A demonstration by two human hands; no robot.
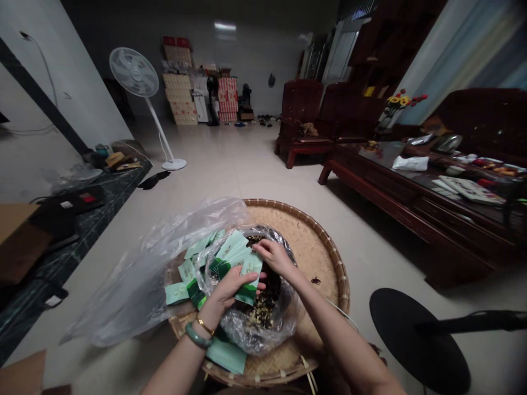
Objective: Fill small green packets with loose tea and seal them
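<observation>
My left hand (233, 288) grips a fanned bunch of green paper packets (233, 249), its thumb across the front. My right hand (272, 255) is closed in a pinch at the upper edge of the nearest packet; what lies between its fingertips is too small to make out. Below both hands sits a clear plastic bag (263, 337), rolled open, with dark and pale dried bits (263, 312) inside. More green packets (177, 293) lie left of it, partly in a large clear plastic sheet or bag (135, 280). Another green packet (228, 355) rests near the front rim.
Everything stands on a round woven bamboo tray (315, 247). A black round stand base (418, 334) is close on the right. Beyond are a dark wooden table (370, 175), a white standing fan (154, 118) and stacked boxes (179, 96). A marble ledge (111, 219) runs along the left.
</observation>
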